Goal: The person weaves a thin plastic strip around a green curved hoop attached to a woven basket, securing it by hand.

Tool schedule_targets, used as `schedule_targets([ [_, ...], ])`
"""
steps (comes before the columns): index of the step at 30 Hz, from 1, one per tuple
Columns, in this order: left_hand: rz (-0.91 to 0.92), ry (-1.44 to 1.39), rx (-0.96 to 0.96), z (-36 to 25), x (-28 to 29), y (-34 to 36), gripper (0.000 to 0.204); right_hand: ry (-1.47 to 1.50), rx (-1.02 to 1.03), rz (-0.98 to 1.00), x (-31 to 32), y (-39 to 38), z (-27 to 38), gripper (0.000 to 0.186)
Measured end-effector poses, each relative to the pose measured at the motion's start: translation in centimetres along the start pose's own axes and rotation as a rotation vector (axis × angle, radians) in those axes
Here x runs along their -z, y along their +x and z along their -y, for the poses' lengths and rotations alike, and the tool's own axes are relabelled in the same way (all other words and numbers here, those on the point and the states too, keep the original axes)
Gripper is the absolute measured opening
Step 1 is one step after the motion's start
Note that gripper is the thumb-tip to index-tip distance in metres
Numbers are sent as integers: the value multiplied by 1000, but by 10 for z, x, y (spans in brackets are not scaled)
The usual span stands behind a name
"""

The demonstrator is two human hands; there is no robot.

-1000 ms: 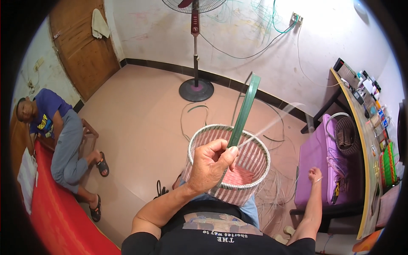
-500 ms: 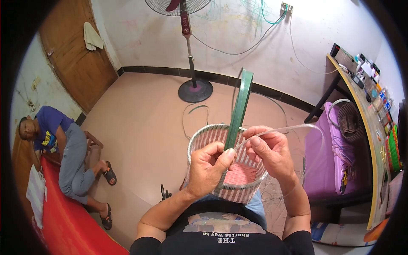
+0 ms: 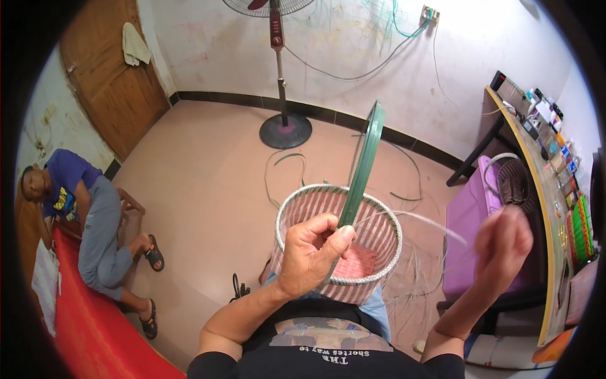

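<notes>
A round basket in pink and white stripes, with a pale braided rim, stands in front of my body. A tall green strap handle arches up from it. My left hand is closed in a pinch around the lower part of this handle, above the basket's near side. From the pinch a thin, clear plastic strip runs out to the right. My right hand, blurred by motion, looks closed at the strip's far stretch, beside the purple box; its fingertips are not sharp.
Loose strips litter the floor right of the basket. A purple box stands under a cluttered desk at right. A standing fan is ahead. Another person reclines on a red-covered seat at left.
My right hand has swung away to the right from beside the handle, drawing the clear strip out straighter. My left hand keeps its pinch on the handle.
</notes>
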State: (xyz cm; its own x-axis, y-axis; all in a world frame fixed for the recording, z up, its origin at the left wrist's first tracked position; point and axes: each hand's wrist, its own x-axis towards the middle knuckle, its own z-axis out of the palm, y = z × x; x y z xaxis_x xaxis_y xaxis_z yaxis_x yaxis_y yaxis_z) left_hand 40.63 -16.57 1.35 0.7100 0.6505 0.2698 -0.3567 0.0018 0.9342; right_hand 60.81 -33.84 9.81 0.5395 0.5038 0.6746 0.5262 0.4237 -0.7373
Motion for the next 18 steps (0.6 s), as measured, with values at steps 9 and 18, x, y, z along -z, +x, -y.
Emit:
schedule_targets([
  [9,3,-23,19,-8,-3,-7,14,464,-525,286,-101,-17,-47,22],
  [18,182,-414,227,-9,8,-3,33,1044,-914,440,-119,-7,-73,19],
])
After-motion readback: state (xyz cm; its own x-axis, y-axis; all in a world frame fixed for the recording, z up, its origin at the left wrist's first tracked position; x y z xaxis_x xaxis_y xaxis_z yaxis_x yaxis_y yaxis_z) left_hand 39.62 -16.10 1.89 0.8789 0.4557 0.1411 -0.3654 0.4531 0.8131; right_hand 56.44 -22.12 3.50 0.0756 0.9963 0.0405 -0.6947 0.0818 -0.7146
